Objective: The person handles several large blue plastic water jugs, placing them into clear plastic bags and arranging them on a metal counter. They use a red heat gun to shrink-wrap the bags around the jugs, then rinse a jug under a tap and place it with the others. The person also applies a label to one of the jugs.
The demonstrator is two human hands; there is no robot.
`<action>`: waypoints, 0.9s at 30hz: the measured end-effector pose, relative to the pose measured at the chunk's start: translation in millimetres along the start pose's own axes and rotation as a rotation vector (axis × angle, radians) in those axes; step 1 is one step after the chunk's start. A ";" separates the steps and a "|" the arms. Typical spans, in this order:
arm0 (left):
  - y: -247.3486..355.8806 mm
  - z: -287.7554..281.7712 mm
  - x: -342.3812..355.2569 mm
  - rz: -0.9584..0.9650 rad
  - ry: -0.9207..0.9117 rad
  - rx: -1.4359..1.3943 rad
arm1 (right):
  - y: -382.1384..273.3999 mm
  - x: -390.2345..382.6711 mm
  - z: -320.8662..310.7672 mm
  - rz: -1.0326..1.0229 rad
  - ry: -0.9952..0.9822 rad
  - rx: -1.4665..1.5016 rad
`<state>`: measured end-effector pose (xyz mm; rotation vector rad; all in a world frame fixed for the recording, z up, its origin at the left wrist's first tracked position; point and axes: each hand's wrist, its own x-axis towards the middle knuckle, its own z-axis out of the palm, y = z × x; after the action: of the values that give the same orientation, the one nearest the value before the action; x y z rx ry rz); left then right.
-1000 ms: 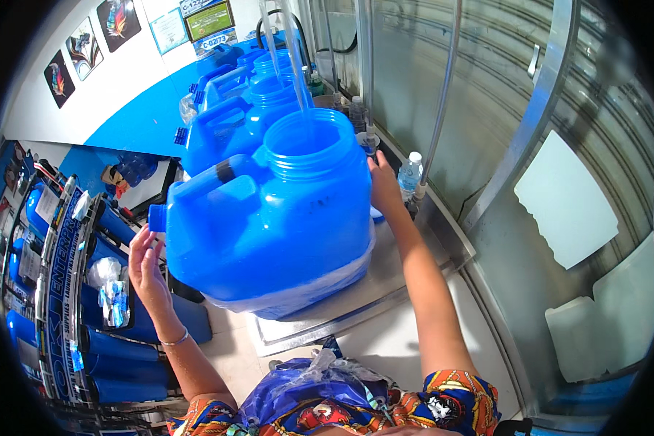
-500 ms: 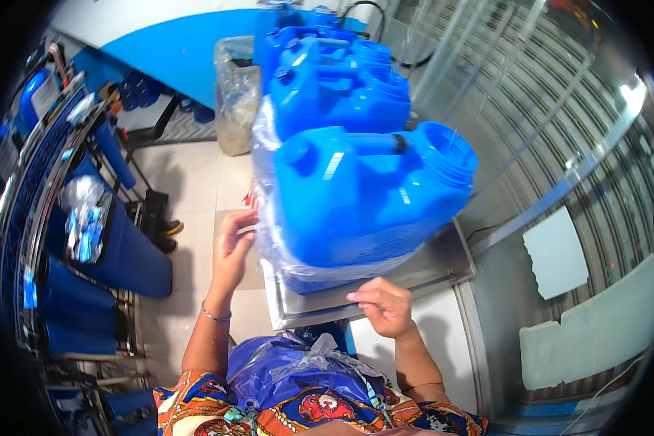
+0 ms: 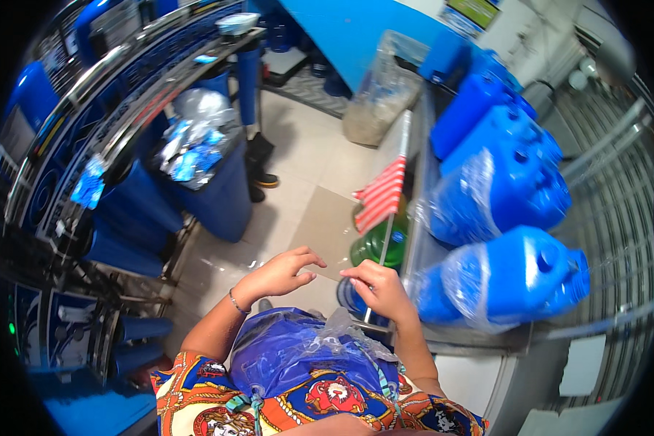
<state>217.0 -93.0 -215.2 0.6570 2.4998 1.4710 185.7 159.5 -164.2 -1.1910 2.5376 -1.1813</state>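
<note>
My left hand point(image 3: 291, 270) is held in front of my body with its fingers apart and holds nothing. Close by on its right, my right hand point(image 3: 382, 289) has loosely bent fingers, the thumb apart from the index, and nothing shows in it. Behind that hand passes a thin pole with a red-and-white striped flag point(image 3: 382, 195); I see no grip on it. To the right, a blue jerrycan point(image 3: 527, 272) partly wrapped in clear plastic film stands on a steel table point(image 3: 423, 251). A blue apron point(image 3: 276, 349) hangs at my waist.
More blue jerrycans point(image 3: 498, 185) line the table beyond. A green bottle point(image 3: 386, 243) is beside it, low down. On my left are a blue bin point(image 3: 221, 207) heaped with plastic wrap and a metal rack point(image 3: 116, 54). A dark boot point(image 3: 263, 174) stands farther off; a clear bag point(image 3: 378, 102) sits beyond.
My view has swung left, so the jerrycans now lie to my right. My left hand has left the near jerrycan's side, and both hands have come close together.
</note>
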 end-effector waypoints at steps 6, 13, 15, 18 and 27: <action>-42.7 -56.7 -43.7 -0.044 0.159 0.016 | -7.5 97.2 58.6 -0.092 -0.185 0.017; -75.8 -96.5 -38.9 -0.104 0.206 -0.033 | 16.1 169.5 77.4 -0.124 -0.270 -0.022; -84.1 -107.8 -23.5 -0.104 0.196 -0.024 | 32.5 185.0 71.3 -0.103 -0.247 -0.013; -96.2 -126.2 12.9 -0.123 0.151 -0.045 | 64.9 206.6 52.0 -0.058 -0.175 0.001; -120.1 -177.9 225.4 -0.057 -0.040 -0.040 | 182.0 254.8 -81.7 0.225 0.148 -0.032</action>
<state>-81.4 -181.7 -212.4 0.5973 2.4317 1.4700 -133.1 104.8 -176.1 -0.8239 2.7192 -1.2187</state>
